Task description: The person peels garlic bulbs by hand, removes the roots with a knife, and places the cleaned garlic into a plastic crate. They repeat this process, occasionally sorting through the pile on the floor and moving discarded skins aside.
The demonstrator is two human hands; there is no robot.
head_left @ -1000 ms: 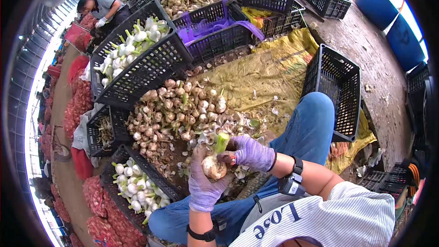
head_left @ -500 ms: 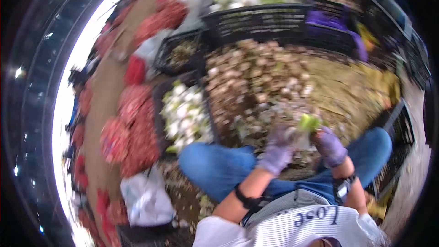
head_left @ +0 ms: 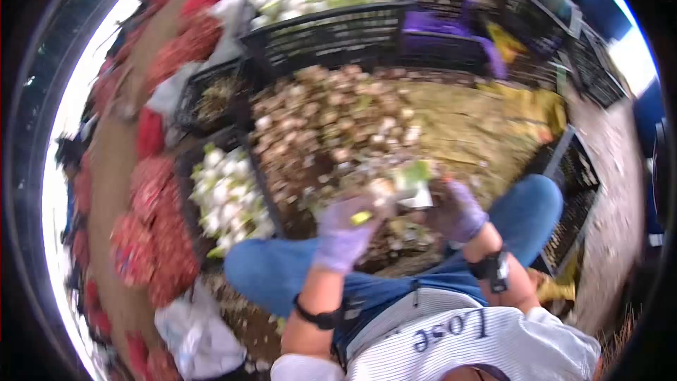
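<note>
In a purple glove, my left hand [head_left: 350, 222] is closed round a whitish bulb [head_left: 381, 190], garlic or onion by its look. A pale green stalk [head_left: 415, 171] points from it towards the right. A small yellow-green patch [head_left: 361, 218] shows on the back of that glove. My right hand [head_left: 455, 210], gloved alike, is closed close beside the stalk. Between the hands is a bright, flat piece [head_left: 417, 197], which looks like a knife blade. Orange shows at the right fingers; motion blur hides the grip. Both hands are over scattered peelings [head_left: 398, 236] between my knees.
A heap of brownish bulbs [head_left: 331, 113] lies ahead on a yellow sheet [head_left: 458, 120]. Crates of white bulbs stand left [head_left: 264, 194] and at the back [head_left: 324, 25]. Red mesh sacks [head_left: 166, 240] are farther left. A black crate [head_left: 564, 197] stands by my right knee.
The whole view has shifted, so the surroundings and hands appear farther left. The bulb's pale end and the bright flat piece show more plainly between my hands.
</note>
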